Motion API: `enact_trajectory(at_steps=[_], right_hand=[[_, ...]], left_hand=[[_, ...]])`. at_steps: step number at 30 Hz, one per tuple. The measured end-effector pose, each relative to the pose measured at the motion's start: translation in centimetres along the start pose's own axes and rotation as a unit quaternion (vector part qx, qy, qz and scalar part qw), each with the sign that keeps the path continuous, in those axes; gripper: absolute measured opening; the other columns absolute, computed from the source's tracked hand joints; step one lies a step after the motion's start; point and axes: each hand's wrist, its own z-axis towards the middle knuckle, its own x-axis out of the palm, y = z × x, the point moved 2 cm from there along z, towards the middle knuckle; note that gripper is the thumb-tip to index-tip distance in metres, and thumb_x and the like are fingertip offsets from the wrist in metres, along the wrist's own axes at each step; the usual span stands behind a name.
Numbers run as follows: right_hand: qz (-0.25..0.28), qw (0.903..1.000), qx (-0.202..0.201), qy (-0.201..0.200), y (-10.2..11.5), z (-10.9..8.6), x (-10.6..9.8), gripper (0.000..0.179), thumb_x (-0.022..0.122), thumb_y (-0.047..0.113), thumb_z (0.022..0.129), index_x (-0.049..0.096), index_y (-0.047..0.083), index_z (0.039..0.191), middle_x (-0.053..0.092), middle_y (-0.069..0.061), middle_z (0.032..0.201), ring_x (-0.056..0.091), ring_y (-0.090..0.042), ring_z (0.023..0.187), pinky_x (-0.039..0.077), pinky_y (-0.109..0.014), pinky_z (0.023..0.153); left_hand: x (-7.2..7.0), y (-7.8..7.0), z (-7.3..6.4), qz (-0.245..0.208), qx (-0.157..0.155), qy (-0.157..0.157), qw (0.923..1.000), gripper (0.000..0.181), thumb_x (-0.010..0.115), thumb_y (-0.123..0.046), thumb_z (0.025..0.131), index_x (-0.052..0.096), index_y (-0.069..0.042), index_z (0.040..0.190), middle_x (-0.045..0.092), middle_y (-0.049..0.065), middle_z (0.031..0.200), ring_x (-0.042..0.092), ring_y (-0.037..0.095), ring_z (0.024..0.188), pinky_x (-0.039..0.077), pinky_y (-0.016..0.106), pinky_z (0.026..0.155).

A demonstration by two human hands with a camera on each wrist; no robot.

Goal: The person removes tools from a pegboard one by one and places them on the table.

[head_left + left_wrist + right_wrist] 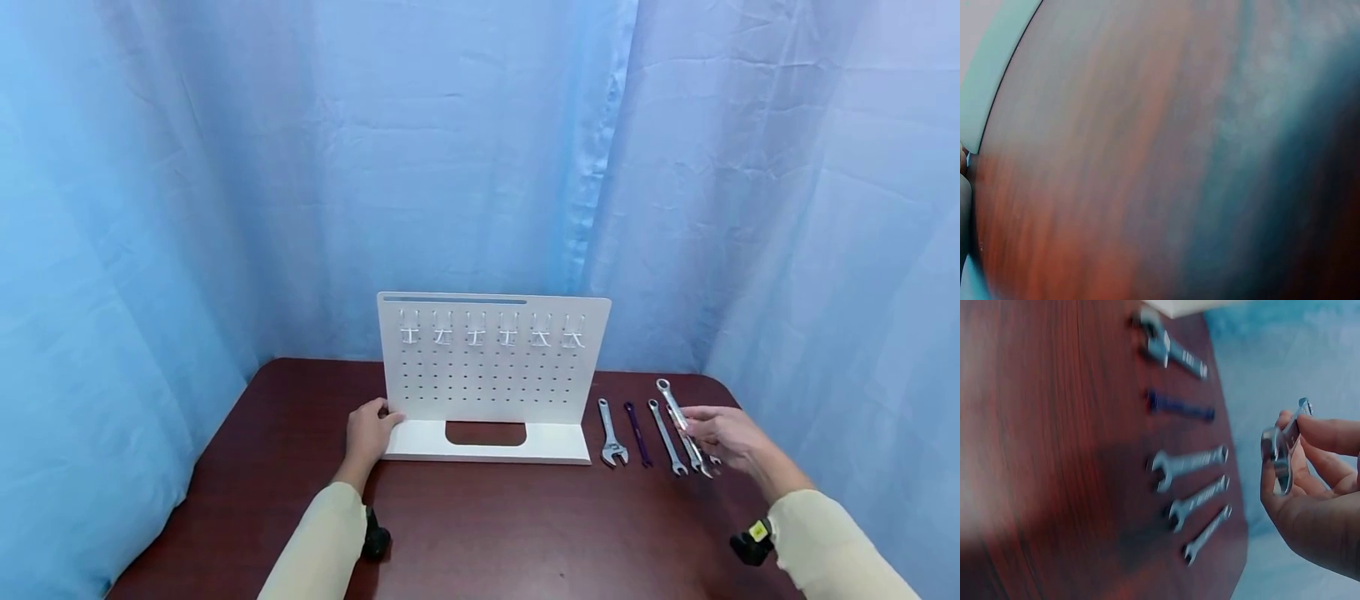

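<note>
My right hand (723, 433) pinches a silver combination wrench (1285, 447) between thumb and fingers, raised off the table. In the right wrist view its open end points toward the camera. Below it lie an adjustable wrench (611, 437), a slim purple wrench (637, 433) and several silver combination wrenches (1188, 464) in a row; the held wrench and hand partly cover some in the head view. My left hand (366, 433) holds the left edge of a white pegboard stand (487, 375), thumb on its base. The left wrist view shows little of that hand.
Several clear hooks (475, 329) line the upper part of the pegboard, which stands upright on a base with a cutout. The dark red-brown table (480, 517) extends in front. Blue curtains (450, 167) hang behind and at both sides.
</note>
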Motion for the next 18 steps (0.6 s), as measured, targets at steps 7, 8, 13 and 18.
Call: enact_trajectory(at_steps=[7, 8, 13, 18], right_hand=[[-0.083, 0.9925, 0.021, -0.088, -2.7, 1.1, -4.4, 0.054, 0.056, 0.0, 0.098, 0.037, -0.018, 0.144, 0.067, 0.007, 0.085, 0.052, -0.012, 0.062, 0.047, -0.03, 0.058], [-0.1, 0.9898, 0.024, -0.098, -2.8, 1.2, -5.0, 0.054, 0.056, 0.001, 0.097, 0.036, -0.018, 0.144, 0.067, 0.005, 0.083, 0.051, -0.013, 0.062, 0.047, -0.031, 0.057], [-0.158, 0.9768, 0.034, -0.141, -3.8, 1.3, -7.2, 0.053, 0.056, 0.0, 0.095, 0.04, -0.02, 0.141, 0.07, -0.002, 0.087, 0.059, -0.014, 0.07, 0.051, -0.033, 0.061], [-0.209, 0.9626, 0.033, -0.169, -5.2, 1.9, -8.1, 0.049, 0.06, -0.001, 0.09, 0.049, -0.021, 0.133, 0.07, -0.018, 0.096, 0.061, -0.019, 0.078, 0.052, -0.034, 0.063]], left_hand=[[0.2, 0.3, 0.0, -0.007, 0.002, -0.007, 0.9999, 0.018, 0.077, -0.023, 0.092, 0.072, -0.007, 0.1, 0.072, 0.01, 0.099, 0.064, 0.026, 0.088, 0.051, 0.045, 0.08], [0.2, 0.3, 0.1, -0.007, 0.003, -0.008, 0.9999, 0.018, 0.077, -0.023, 0.092, 0.072, -0.007, 0.099, 0.072, 0.01, 0.098, 0.064, 0.026, 0.087, 0.051, 0.045, 0.079], [0.3, 0.5, 0.1, -0.004, 0.01, -0.014, 0.9999, 0.018, 0.077, -0.023, 0.092, 0.072, -0.007, 0.099, 0.072, 0.01, 0.095, 0.064, 0.025, 0.085, 0.051, 0.044, 0.077], [0.2, 0.4, 0.1, -0.006, 0.018, -0.011, 0.9998, 0.018, 0.076, -0.024, 0.092, 0.072, -0.007, 0.098, 0.072, 0.009, 0.094, 0.064, 0.025, 0.085, 0.051, 0.045, 0.078]])
